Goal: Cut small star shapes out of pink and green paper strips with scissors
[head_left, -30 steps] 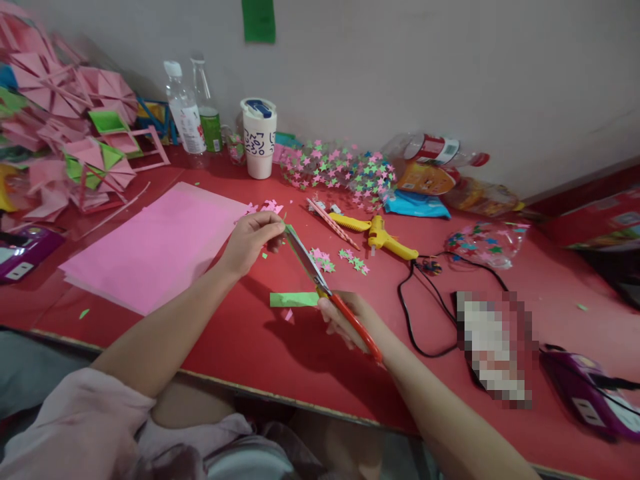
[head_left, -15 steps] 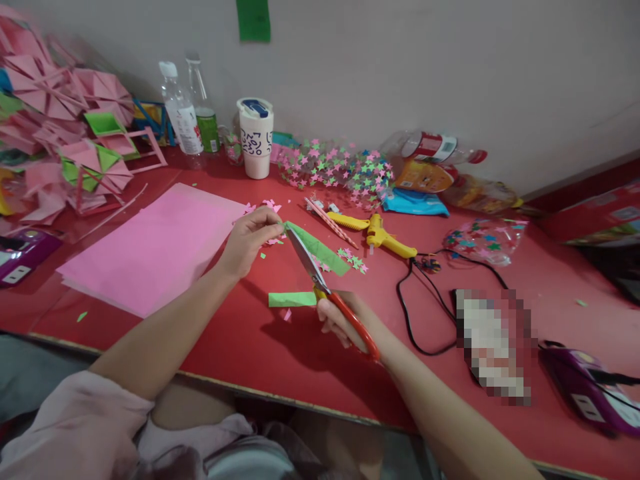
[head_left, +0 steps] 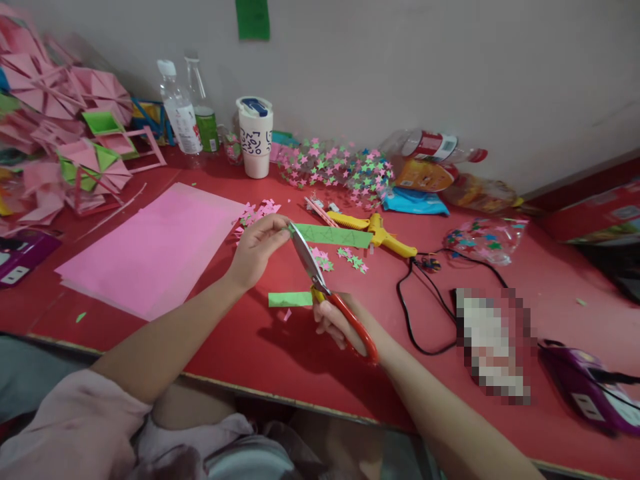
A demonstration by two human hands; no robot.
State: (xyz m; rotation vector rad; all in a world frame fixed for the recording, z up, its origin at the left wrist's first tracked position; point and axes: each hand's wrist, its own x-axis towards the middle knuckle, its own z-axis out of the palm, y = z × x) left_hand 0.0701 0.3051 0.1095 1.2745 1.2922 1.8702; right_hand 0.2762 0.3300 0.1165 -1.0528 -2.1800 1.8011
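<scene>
My left hand pinches the left end of a green paper strip with stars drawn along it. Orange-handled scissors are gripped in my right hand; their blades point up and left, and the tips meet the strip close to my left fingertips. Whether the blades are parted is hard to see. On the table under the scissors lies a second green paper strip, with a small pink scrap below it. Cut pink and green paper stars lie in small heaps beyond my hands.
Pink paper sheets cover the table's left side. A yellow glue gun with a black cord lies right of the strip. Behind stand a white cup and bottles. Folded pink paper pieces pile up at the far left.
The held green strip has swung up and turned, so its drawn stars now show. My left hand has shifted slightly right and rolled; the scissors have stayed nearly in place.
</scene>
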